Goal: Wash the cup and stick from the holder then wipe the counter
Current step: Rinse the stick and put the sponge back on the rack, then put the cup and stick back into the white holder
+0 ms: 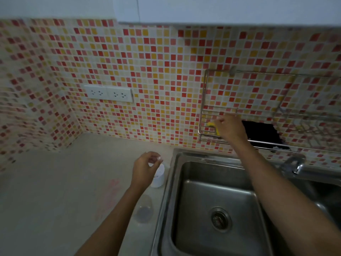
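Note:
A white holder (158, 177) stands on the counter (64, 191) by the sink's left rim. My left hand (144, 168) hovers just over it, fingers curled, pinching what looks like the tip of a thin white stick (158, 158). A clear cup (144, 211) lies on the counter below my left wrist. My right hand (229, 126) reaches into the wire rack (203, 115) on the tiled wall, and its curled fingers grip a yellow sponge (212, 125), which the hand partly hides.
A steel sink (217, 196) with a drain (220, 218) fills the lower right, and a faucet (295, 165) stands behind it. A black cloth (262, 133) sits in the rack. Wall sockets (108, 93) are at the left. A faint pink smear (110, 196) marks the counter.

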The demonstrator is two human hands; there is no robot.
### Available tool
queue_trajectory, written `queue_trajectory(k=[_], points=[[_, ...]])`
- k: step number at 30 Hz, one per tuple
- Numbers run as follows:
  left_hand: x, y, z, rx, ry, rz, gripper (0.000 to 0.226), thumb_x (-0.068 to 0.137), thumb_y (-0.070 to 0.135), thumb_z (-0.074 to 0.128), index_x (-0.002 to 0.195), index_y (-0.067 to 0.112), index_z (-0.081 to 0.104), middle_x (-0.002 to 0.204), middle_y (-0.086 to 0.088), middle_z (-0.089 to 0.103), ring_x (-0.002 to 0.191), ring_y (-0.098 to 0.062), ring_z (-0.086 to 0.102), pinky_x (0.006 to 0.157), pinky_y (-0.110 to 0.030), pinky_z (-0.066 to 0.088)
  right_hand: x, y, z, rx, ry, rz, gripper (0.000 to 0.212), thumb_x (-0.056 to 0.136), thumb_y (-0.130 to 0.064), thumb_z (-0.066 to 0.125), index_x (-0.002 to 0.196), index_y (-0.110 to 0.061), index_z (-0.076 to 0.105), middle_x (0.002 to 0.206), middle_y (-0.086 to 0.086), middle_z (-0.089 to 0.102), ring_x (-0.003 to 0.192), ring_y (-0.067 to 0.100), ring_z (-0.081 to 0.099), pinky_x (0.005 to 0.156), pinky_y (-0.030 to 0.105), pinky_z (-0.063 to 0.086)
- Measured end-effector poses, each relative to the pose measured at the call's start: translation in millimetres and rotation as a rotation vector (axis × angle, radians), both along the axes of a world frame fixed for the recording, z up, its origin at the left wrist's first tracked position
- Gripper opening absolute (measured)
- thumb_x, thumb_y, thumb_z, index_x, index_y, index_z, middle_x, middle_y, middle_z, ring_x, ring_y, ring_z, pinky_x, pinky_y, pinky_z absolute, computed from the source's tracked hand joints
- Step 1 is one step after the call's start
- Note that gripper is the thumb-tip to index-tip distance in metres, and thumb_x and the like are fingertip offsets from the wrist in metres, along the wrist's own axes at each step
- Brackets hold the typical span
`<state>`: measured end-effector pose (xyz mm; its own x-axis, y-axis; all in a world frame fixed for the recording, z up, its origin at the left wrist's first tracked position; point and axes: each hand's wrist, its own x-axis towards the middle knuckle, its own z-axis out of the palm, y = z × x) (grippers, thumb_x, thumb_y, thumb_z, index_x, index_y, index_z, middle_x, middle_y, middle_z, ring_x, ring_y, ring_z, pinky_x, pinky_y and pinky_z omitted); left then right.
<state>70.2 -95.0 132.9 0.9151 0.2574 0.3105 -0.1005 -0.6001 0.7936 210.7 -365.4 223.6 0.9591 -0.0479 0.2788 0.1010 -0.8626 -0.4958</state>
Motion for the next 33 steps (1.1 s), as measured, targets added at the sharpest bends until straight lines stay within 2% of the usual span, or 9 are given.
queue_trajectory(k=[2,4,7,13,16,20,25,30,33], points=[[4,18,-4,0.015,0.01,-0.002,0.006,0.085,0.02,0.07,0.088,0.014,0.07,0.082,0.005,0.069,0.075,-0.007,0.063,0.066,-0.009,0.044,-21,12,-6,0.021,-0.246,-0.007,0.029,0.094,-0.032,0.05,0.092,-0.013,0.073,0.096,0.007,0.069,0.088,0.025,0.064,0.072,0.033,0.053],[9,35,-9,0.058,0.042,-0.02,0.006,0.085,0.019,0.07,0.087,0.013,0.07,0.079,0.006,0.068,0.073,-0.006,0.062,0.064,-0.007,0.041,-49,36,-23,0.046,-0.443,0.078,0.029,0.094,-0.024,0.053,0.113,-0.008,0.068,0.121,0.011,0.063,0.114,0.025,0.055,0.098,0.039,0.046],[19,53,-21,0.154,0.126,-0.073,0.01,0.085,0.02,0.07,0.09,0.011,0.071,0.083,-0.001,0.072,0.077,-0.011,0.064,0.069,-0.017,0.043,-92,81,-67,0.117,-0.513,0.253,0.038,0.092,-0.014,0.055,0.128,-0.003,0.057,0.135,0.012,0.054,0.13,0.021,0.042,0.111,0.041,0.034],[35,63,-50,0.176,0.22,-0.158,0.009,0.084,0.021,0.07,0.09,0.015,0.071,0.088,-0.004,0.074,0.081,-0.017,0.068,0.073,-0.024,0.051,-118,142,-164,0.174,0.104,0.353,0.06,0.093,-0.033,0.055,0.146,-0.016,0.033,0.152,0.001,0.035,0.14,0.014,0.027,0.115,0.035,0.027],[39,65,-59,0.17,0.243,-0.17,0.012,0.082,0.02,0.071,0.092,0.014,0.071,0.089,-0.005,0.074,0.081,-0.017,0.068,0.071,-0.02,0.046,-107,155,-188,0.331,0.324,0.46,0.076,0.082,-0.046,0.067,0.145,-0.027,0.029,0.146,-0.006,0.042,0.133,0.01,0.04,0.11,0.04,0.038],[41,68,-67,0.178,0.241,-0.169,0.011,0.083,0.02,0.071,0.091,0.013,0.072,0.088,-0.004,0.074,0.077,-0.018,0.067,0.068,-0.011,0.041,-97,165,-206,0.335,0.39,0.445,0.089,0.072,-0.059,0.072,0.144,-0.03,0.028,0.142,-0.01,0.045,0.129,0.003,0.043,0.108,0.032,0.04],[45,71,-72,0.157,0.236,-0.162,0.014,0.086,0.022,0.067,0.094,0.011,0.072,0.091,-0.005,0.074,0.081,-0.018,0.065,0.068,-0.007,0.034,-92,168,-218,0.276,0.373,0.493,0.054,0.095,-0.01,0.056,0.14,-0.022,0.03,0.13,-0.011,0.046,0.112,-0.008,0.052,0.109,0.038,0.038],[51,62,-73,0.235,0.309,-0.236,0.014,0.085,0.019,0.067,0.097,0.012,0.071,0.097,-0.008,0.073,0.086,-0.023,0.066,0.074,-0.02,0.042,-91,178,-218,0.556,0.405,0.353,0.068,0.077,-0.018,0.079,0.131,-0.03,0.038,0.126,-0.018,0.051,0.114,-0.008,0.052,0.097,0.015,0.044],[59,55,-69,0.253,0.35,-0.278,0.016,0.085,0.016,0.065,0.098,0.01,0.072,0.098,-0.011,0.073,0.089,-0.026,0.066,0.079,-0.024,0.045,-91,184,-219,0.632,0.415,0.324,0.083,0.064,-0.033,0.084,0.133,-0.029,0.04,0.131,-0.008,0.054,0.119,0.002,0.053,0.095,0.015,0.044]])
